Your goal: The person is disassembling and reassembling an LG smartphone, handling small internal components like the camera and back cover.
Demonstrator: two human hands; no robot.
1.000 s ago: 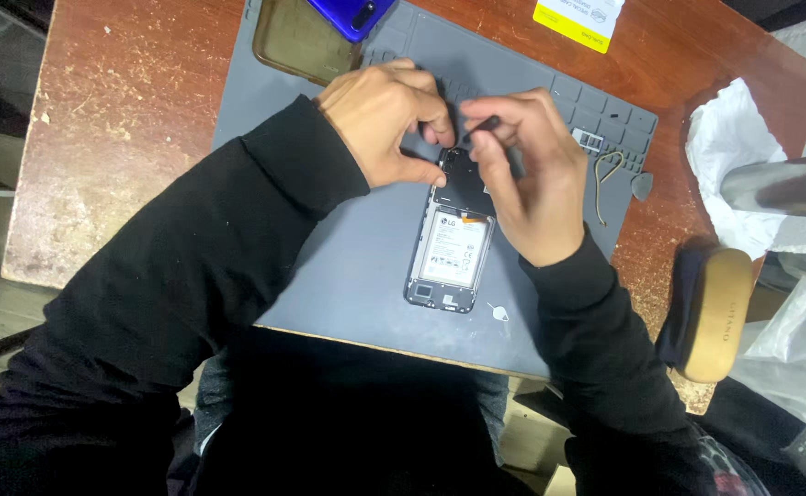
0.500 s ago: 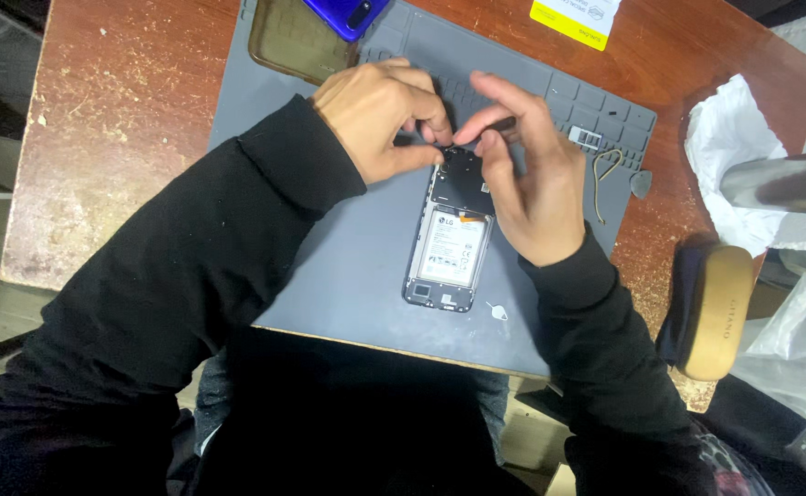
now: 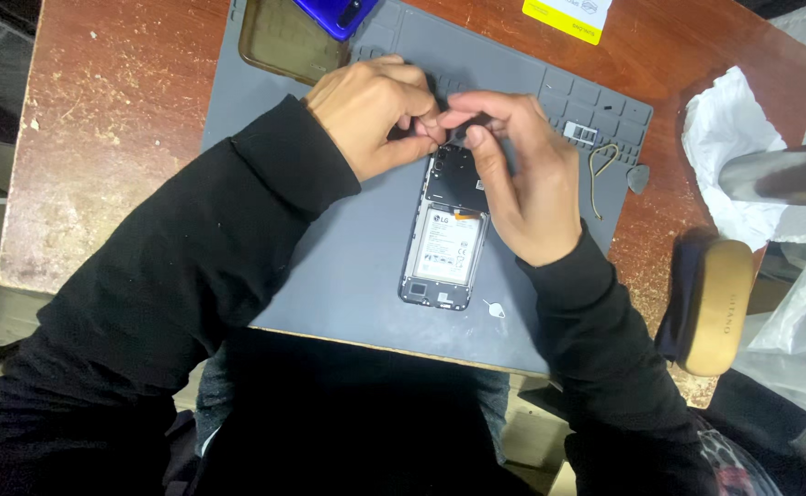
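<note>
an opened phone [image 3: 446,241] lies face down on a grey work mat [image 3: 348,266], its back cover off, so the white battery and the dark board above it show. its top end points away from the person and sits under both hands; its bottom end lies near the mat's front edge.

the left hand [image 3: 375,115] is curled just above the phone's top end, fingers bent in, thumb and forefinger pinched narrow. the right hand [image 3: 522,179] lies over the phone's upper right side, thumb and forefinger meeting the left hand's fingertips over the top edge. a small dark part seems held between them, but it is too small to tell what it is or which hand has it.

just right of the phone's bottom end a small white pick [image 3: 495,310] lies on the mat. further right, a thin bent wire tool [image 3: 598,170] lies by the mat's small trays. a blue phone [image 3: 337,13] and a brownish panel [image 3: 283,41] rest at the mat's far edge. the mat lies on a worn reddish table [image 3: 109,119], with a yellow card [image 3: 567,16] at the far side and a white plastic bag [image 3: 729,156] to the right.
</note>
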